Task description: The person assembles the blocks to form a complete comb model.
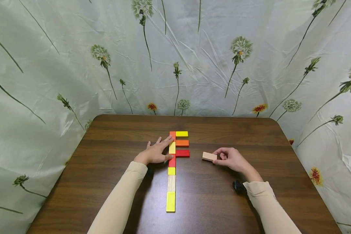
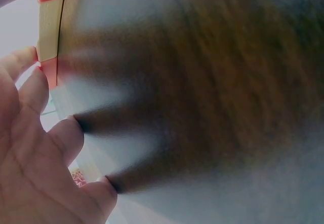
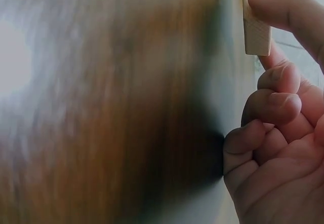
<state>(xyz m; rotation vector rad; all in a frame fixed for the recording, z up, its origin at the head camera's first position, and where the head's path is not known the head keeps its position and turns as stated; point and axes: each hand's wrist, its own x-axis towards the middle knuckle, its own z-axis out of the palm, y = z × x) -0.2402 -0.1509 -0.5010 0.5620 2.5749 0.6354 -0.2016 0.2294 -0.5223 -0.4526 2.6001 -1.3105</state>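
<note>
A plain wooden block (image 1: pixel 209 156) is pinched at its end by the right hand (image 1: pixel 230 159), thumb and forefinger closed round it, the remaining fingers curled; the block is held low over the brown table (image 1: pixel 251 136), just past the fingertips. The left hand (image 1: pixel 156 152) is laid flat, fingers straight, pressed against the side of a column of coloured blocks (image 1: pixel 171 172). Three short blocks (image 1: pixel 182 143) are seen jutting from the column's far side, between the two hands.

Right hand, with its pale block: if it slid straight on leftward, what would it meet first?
Probably the red block: the right hand holds the pale wooden block level with it, with only bare table between.
</note>
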